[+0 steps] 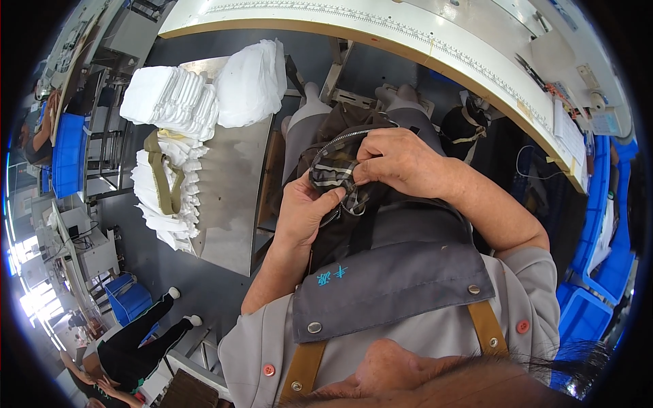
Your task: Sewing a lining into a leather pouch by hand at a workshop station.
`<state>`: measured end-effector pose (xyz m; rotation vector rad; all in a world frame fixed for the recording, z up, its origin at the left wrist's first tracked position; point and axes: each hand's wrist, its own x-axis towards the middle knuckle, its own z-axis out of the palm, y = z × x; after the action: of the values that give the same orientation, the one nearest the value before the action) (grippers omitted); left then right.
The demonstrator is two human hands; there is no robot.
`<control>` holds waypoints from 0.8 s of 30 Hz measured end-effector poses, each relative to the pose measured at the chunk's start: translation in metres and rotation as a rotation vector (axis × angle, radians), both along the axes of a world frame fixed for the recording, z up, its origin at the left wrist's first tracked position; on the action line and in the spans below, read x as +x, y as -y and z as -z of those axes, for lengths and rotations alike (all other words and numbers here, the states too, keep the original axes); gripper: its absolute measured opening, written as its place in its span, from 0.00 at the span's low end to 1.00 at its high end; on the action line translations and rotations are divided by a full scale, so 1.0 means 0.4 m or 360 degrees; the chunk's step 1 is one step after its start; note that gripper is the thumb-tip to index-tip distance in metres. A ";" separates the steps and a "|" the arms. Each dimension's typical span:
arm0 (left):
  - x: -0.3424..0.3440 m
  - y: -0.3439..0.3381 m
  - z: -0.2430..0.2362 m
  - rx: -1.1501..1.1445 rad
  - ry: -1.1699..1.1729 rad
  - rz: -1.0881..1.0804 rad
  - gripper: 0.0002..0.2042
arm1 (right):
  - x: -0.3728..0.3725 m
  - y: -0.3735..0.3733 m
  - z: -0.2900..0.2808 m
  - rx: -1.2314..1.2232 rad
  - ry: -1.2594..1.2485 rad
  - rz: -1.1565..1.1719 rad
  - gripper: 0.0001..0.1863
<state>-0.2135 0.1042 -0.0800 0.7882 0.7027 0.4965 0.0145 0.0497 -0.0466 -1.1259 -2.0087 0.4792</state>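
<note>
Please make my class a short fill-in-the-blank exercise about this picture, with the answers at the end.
1. The left hand and right hand hold plaid cloth beside a curved metal ____.
2. The white cloth stacks lie on a metal table to the person's ____.
3. The plastic bins near the picture's right edge are coloured ____.

Missing words: zipper; left; blue.

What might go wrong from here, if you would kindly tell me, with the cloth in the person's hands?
The plaid cloth sits close to the zipper, so its folds might catch in the teeth. With the left hand and right hand working so close together, the fabric could pucker. The fanned white pieces on the metal table lie unevenly and might slide if bumped.
</note>
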 end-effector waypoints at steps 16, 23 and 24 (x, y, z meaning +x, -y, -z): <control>0.000 -0.006 0.000 -0.0134 0.0046 0.0040 0.15 | 0.000 -0.002 0.026 -0.0048 -0.0102 -0.0033 0.06; 0.003 -0.007 -0.001 -0.0125 0.0033 0.0028 0.15 | 0.011 -0.008 0.025 -0.0105 -0.0125 -0.0093 0.06; 0.002 -0.008 0.001 -0.0130 0.0032 0.0031 0.15 | 0.011 -0.008 0.025 -0.0104 -0.0125 -0.0093 0.06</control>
<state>-0.2126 0.1075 -0.0804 0.7118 0.6919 0.4544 0.0187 0.0529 -0.0567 -1.0736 -1.9743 0.6138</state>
